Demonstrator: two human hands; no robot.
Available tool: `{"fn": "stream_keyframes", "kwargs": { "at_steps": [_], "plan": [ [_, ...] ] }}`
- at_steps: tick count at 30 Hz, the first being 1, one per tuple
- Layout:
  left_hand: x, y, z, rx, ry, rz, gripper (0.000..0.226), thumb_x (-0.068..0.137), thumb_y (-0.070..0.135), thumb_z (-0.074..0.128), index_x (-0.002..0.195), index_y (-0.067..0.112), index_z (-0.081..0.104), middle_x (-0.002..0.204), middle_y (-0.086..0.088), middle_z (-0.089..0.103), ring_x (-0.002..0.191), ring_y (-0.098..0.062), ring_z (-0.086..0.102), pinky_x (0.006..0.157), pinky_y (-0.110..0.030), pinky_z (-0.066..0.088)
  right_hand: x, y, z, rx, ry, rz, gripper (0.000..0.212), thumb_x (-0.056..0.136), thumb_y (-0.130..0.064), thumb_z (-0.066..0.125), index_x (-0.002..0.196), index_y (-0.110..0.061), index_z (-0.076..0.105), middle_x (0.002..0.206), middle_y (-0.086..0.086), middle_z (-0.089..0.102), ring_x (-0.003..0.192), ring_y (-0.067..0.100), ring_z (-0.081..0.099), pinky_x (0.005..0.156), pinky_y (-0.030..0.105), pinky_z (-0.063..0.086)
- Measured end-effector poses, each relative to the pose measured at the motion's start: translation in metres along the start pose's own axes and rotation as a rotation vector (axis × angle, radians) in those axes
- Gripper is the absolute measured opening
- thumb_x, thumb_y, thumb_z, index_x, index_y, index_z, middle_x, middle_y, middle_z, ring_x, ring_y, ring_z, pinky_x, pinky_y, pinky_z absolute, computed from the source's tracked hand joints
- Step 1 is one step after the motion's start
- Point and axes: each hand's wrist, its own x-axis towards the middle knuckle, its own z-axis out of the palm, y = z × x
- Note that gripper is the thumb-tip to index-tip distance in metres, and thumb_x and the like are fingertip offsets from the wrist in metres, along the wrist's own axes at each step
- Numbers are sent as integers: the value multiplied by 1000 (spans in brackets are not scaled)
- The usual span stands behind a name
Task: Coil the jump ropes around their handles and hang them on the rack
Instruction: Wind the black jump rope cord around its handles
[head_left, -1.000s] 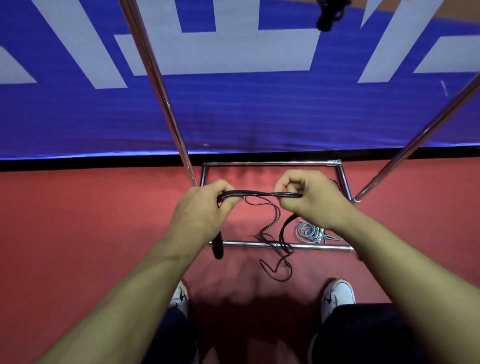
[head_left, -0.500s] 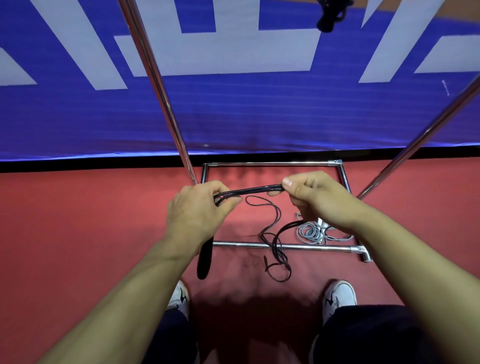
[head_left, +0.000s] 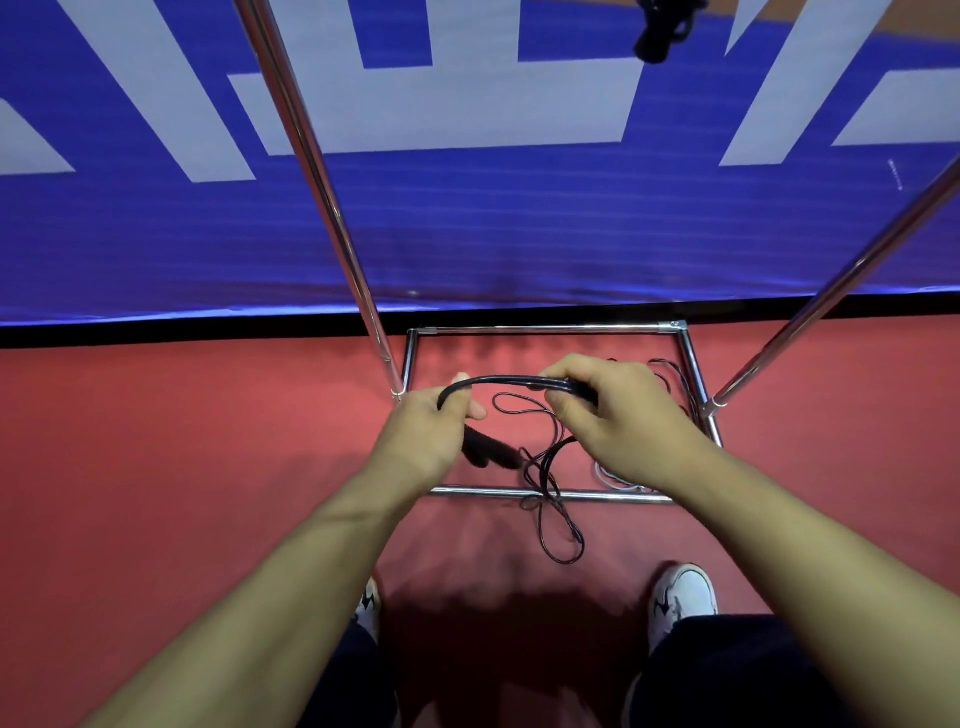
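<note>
A black jump rope (head_left: 506, 383) stretches in a bundled arc between both hands. My left hand (head_left: 426, 436) grips the bundle's left end, and a black handle (head_left: 485, 449) sticks out below it to the right. My right hand (head_left: 618, 415) is closed on the bundle's right end. Loose loops of the black cord (head_left: 556, 519) hang down and trail onto the red floor. The chrome rack (head_left: 540, 329) stands right in front, its base frame on the floor and its uprights rising left and right.
A pale grey rope coil (head_left: 608, 480) lies inside the rack base, mostly hidden under my right wrist. A black item (head_left: 660, 31) hangs at the top of the view. A blue and white banner (head_left: 467, 234) backs the rack. My white shoes (head_left: 680, 597) stand on the red floor.
The bundle now bows upward between my hands. My left hand has turned, swinging the black handle from hanging down to pointing right. The trailing loops shifted slightly.
</note>
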Motion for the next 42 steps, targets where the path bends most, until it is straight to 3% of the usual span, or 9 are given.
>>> {"fn": "stream_keyframes", "kwargs": {
  "at_steps": [3, 7, 12, 15, 22, 25, 28, 35, 42],
  "plan": [
    [-3, 8, 6, -266, 7, -97, 38, 107, 35, 38, 84, 15, 61, 70, 4, 75, 76, -7, 67, 89, -40, 54, -3, -1, 7, -75, -126, 5, 10, 95, -23, 59, 88, -30, 63, 58, -11, 55, 55, 4, 48, 56, 23, 34],
    [-7, 22, 11, -698, 89, -156, 26, 107, 16, 40, 99, 6, 63, 107, -14, 71, 105, -26, 68, 91, -45, 56, -8, -10, 27, 124, -415, 151, 28, 99, -37, 54, 98, -12, 66, 66, -4, 49, 55, 8, 41, 59, 31, 37],
    [-16, 33, 9, -1027, 117, -81, 27, 101, -2, 39, 89, 2, 63, 84, -14, 72, 93, -34, 70, 89, -45, 58, -7, -27, 48, 1073, -371, 701, 72, 77, -80, 51, 110, -17, 59, 64, -7, 41, 53, 9, 30, 57, 25, 32],
    [-19, 32, 8, -1105, 49, -61, 23, 100, 1, 40, 93, 3, 61, 82, -12, 71, 85, -33, 72, 86, -48, 58, -5, -32, 49, 1500, -289, 774, 61, 81, -74, 49, 116, -23, 51, 62, -6, 31, 53, 10, 22, 59, 26, 31],
    [-32, 26, 23, -1007, -151, 57, 9, 84, 9, 48, 88, 5, 55, 78, -10, 62, 81, -27, 62, 77, -39, 45, -2, -34, 53, 1546, 108, 759, 25, 80, -44, 70, 77, -22, 59, 52, -6, 14, 45, 10, 18, 54, 26, 29],
    [-29, 25, 24, -1011, -75, 88, 24, 91, 23, 55, 100, 2, 59, 87, -9, 68, 91, -25, 68, 95, -44, 53, -5, -36, 52, 1497, 126, 715, 19, 88, -39, 67, 86, -20, 63, 50, -6, 13, 46, 11, 16, 52, 26, 29],
    [-26, 20, 26, -666, 140, 185, 31, 101, 40, 49, 99, 12, 62, 98, 1, 75, 96, -21, 71, 95, -47, 53, -6, -41, 51, 1447, 139, 679, 28, 81, -40, 71, 100, -20, 66, 52, -5, 11, 55, 16, 11, 53, 27, 30],
    [-16, 6, 15, 21, 416, 426, 42, 99, 55, 33, 78, 24, 54, 60, 0, 57, 61, -17, 57, 63, -45, 49, -3, -41, 46, 1340, 145, 638, 28, 89, -36, 69, 66, -25, 59, 51, -5, 11, 57, 18, 8, 54, 30, 25],
    [-11, 7, 14, -55, 341, 276, 63, 91, 67, 31, 74, 12, 56, 61, -8, 66, 55, -32, 63, 61, -46, 53, -7, -41, 47, 1167, 25, 538, 42, 93, -38, 63, 53, -25, 57, 51, -3, 17, 50, 16, 15, 56, 32, 26]
  ]
}}
